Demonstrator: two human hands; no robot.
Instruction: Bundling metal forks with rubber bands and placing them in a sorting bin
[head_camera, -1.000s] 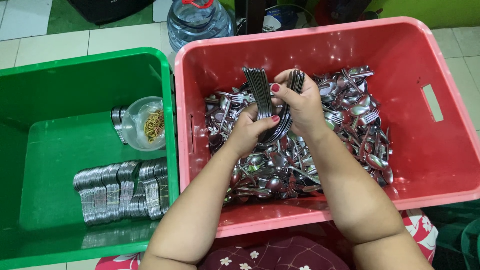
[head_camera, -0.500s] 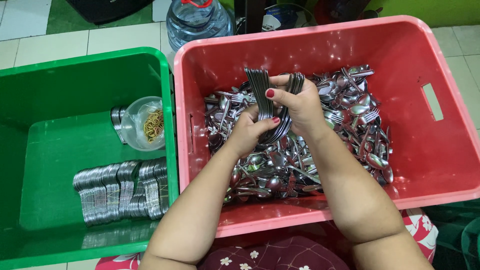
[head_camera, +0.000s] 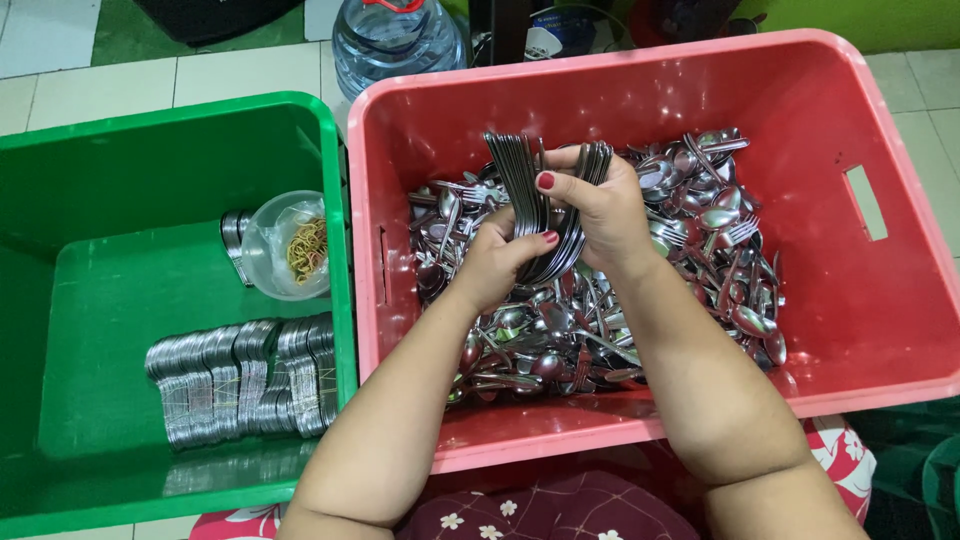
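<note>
Over the red crate (head_camera: 900, 300), both hands grip one stacked bunch of metal forks (head_camera: 520, 180). My left hand (head_camera: 500, 262) clasps the bunch from below, near the handles. My right hand (head_camera: 600, 205) closes around it from the right, thumb pressed on the stack. The tines fan upward above my fingers. Beneath the hands lies a loose heap of spoons and forks (head_camera: 690, 250) covering the crate's floor.
A green crate (head_camera: 120, 260) sits to the left, holding several neat bundles of cutlery (head_camera: 245, 380) and a clear bowl of rubber bands (head_camera: 292, 247). A large water bottle (head_camera: 395, 40) stands behind the crates on the tiled floor.
The hands have barely shifted; the right thumb has slid slightly over the fork bunch, which stays held in the same spot.
</note>
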